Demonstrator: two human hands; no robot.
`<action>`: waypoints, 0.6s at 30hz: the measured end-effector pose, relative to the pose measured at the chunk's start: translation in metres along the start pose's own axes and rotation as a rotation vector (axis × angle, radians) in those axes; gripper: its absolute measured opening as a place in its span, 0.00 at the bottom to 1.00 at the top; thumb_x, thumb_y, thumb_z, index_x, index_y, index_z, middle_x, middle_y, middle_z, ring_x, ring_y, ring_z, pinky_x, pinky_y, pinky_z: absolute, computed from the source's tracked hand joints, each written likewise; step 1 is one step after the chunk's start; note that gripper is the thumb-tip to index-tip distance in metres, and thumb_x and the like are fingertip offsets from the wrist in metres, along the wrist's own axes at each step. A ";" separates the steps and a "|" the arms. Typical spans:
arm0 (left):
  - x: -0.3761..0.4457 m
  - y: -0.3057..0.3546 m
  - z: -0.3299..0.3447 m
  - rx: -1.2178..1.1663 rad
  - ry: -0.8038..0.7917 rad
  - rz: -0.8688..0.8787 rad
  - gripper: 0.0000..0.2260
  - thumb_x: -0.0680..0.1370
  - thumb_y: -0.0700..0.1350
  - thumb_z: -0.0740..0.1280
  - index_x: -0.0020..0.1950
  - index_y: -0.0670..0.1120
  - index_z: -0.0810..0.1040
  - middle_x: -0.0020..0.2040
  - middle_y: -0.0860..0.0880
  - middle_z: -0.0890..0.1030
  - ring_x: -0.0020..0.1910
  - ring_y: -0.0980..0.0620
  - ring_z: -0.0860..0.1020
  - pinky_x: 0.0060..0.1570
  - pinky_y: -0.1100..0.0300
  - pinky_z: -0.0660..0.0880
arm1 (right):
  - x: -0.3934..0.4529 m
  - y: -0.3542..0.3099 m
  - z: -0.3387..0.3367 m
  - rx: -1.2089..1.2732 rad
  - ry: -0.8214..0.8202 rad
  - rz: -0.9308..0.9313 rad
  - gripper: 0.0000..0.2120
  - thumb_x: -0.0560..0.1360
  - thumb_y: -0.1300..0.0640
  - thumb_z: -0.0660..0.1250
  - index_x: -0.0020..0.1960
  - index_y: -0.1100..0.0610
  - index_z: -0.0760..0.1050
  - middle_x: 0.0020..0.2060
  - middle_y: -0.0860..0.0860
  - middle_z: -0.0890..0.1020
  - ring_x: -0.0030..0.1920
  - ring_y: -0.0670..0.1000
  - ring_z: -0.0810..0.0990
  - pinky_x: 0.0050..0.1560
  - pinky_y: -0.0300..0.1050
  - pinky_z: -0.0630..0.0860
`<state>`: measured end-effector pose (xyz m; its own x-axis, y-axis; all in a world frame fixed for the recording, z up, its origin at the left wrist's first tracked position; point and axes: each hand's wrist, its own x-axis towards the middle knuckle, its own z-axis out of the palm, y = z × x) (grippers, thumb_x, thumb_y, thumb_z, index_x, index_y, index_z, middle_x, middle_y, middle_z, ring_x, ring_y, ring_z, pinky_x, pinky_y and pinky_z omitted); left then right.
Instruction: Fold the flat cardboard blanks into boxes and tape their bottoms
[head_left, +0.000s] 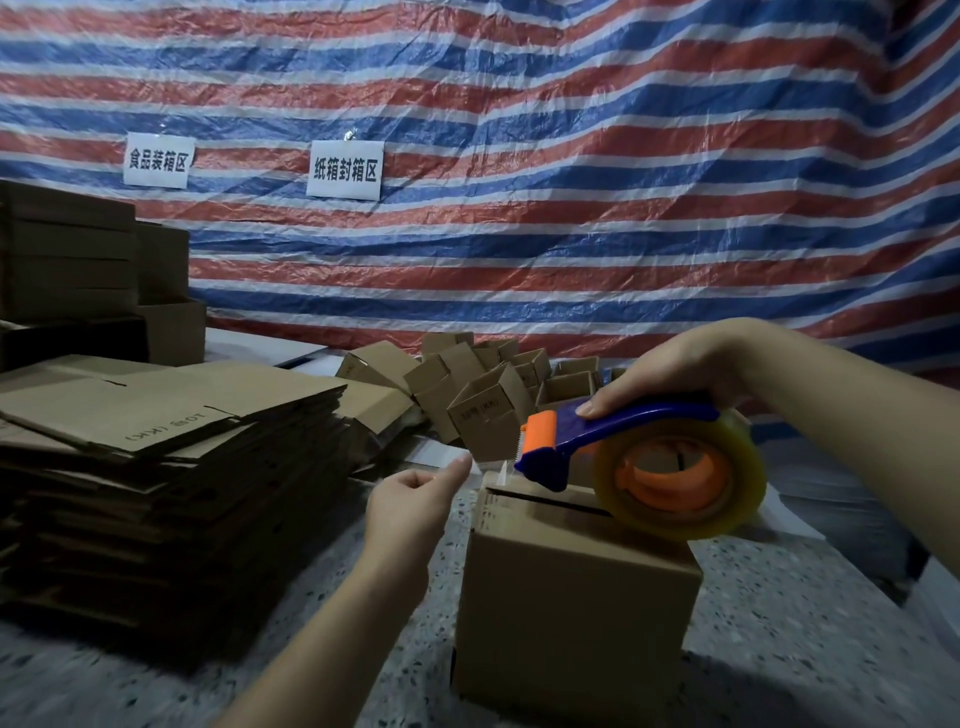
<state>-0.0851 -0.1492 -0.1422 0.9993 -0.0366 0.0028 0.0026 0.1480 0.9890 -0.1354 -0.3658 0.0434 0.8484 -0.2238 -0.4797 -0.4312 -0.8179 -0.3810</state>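
Observation:
A folded cardboard box (571, 597) stands on the speckled floor with its flaps closed on top and a dark seam between them. My right hand (675, 374) grips the blue handle of a tape dispenser (613, 431), thumb pressed along it. The dispenser's orange cutter end touches the far left end of the seam, and its clear tape roll (680, 473) rests over the box top. A short strip of tape (501, 472) stands at the cutter. My left hand (410, 504) hovers left of the box, fingers curled and forefinger pointing toward the tape, with nothing seen in it.
A tall stack of flat cardboard blanks (166, 467) lies at the left. More stacked cardboard (67, 260) rises behind it. Several folded boxes (488, 384) are piled at the back. A striped tarp with two paper signs (345, 169) hangs behind. White sheets (841, 493) lie at the right.

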 end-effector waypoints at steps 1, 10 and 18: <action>0.000 -0.002 0.000 0.008 -0.011 -0.012 0.20 0.74 0.53 0.74 0.48 0.35 0.80 0.39 0.45 0.78 0.39 0.50 0.75 0.39 0.56 0.70 | 0.000 -0.001 0.000 -0.003 0.000 0.003 0.35 0.60 0.35 0.78 0.59 0.56 0.79 0.45 0.54 0.87 0.41 0.51 0.86 0.40 0.43 0.82; 0.003 -0.016 0.000 0.021 -0.041 -0.061 0.20 0.75 0.50 0.74 0.52 0.33 0.79 0.45 0.37 0.80 0.38 0.49 0.75 0.36 0.58 0.71 | 0.000 -0.008 0.004 -0.026 -0.004 0.025 0.33 0.60 0.36 0.78 0.57 0.56 0.81 0.43 0.54 0.87 0.38 0.50 0.85 0.37 0.43 0.81; 0.003 -0.024 0.000 0.040 -0.142 -0.131 0.17 0.75 0.53 0.73 0.48 0.39 0.79 0.36 0.45 0.73 0.31 0.52 0.68 0.31 0.60 0.67 | 0.000 -0.012 0.007 -0.038 0.020 0.025 0.28 0.62 0.37 0.77 0.53 0.56 0.82 0.40 0.53 0.87 0.35 0.49 0.85 0.34 0.42 0.80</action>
<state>-0.0826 -0.1528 -0.1662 0.9753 -0.1927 -0.1081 0.1280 0.0940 0.9873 -0.1325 -0.3523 0.0421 0.8435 -0.2552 -0.4726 -0.4410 -0.8314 -0.3382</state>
